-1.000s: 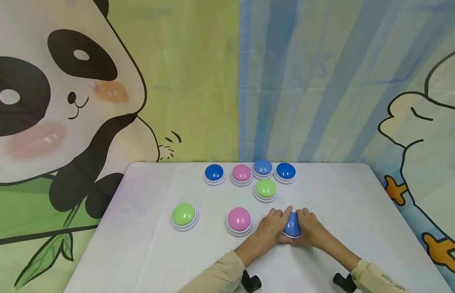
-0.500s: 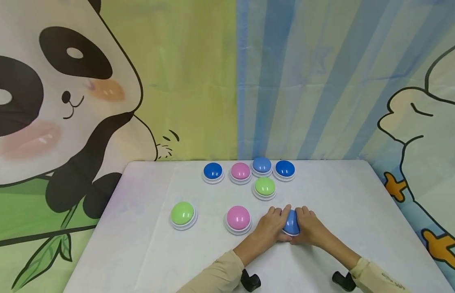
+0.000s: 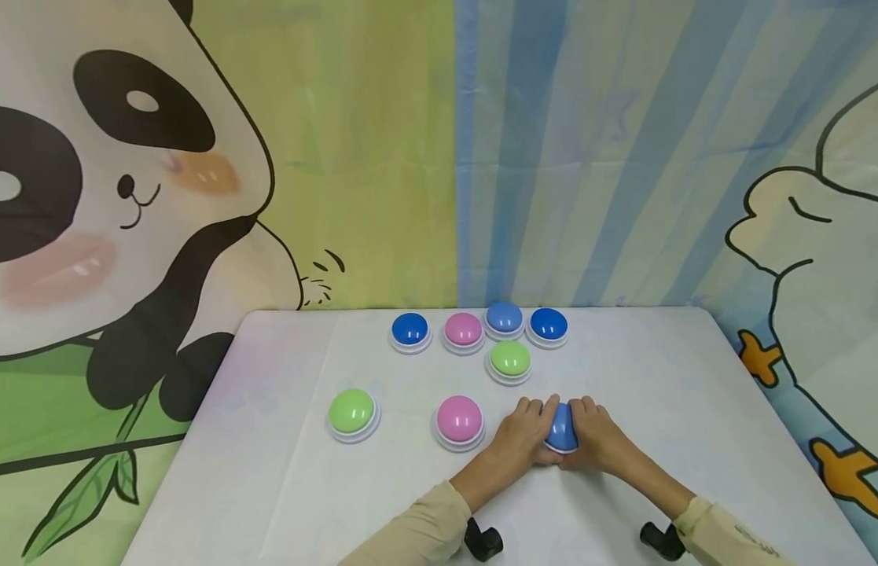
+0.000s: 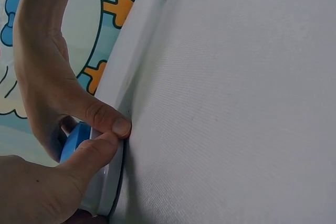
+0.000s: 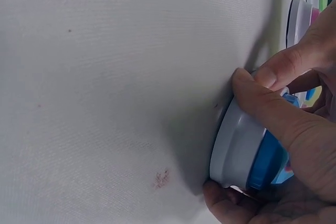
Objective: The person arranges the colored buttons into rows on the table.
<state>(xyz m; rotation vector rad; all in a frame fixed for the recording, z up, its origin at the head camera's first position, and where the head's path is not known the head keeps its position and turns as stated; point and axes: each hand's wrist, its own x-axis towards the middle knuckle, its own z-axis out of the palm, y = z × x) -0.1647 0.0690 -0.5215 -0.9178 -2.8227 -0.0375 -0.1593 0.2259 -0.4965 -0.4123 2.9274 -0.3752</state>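
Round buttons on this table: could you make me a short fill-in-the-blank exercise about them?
1. The button between the left hand and right hand has a ____ top.
2. In the nearest row, a pink button stands between the held button and a ____ one.
3. The head view shows ____ buttons altogether.

Missing words: blue; green; eight.

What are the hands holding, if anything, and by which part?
The left hand and right hand grip a blue, dome-topped round button by opposite sides of its white base.

Behind the white table (image 3: 304, 487) rises a yellow-green and blue-striped backdrop (image 3: 382, 157), a cartoon panda (image 3: 177, 192) printed at left.
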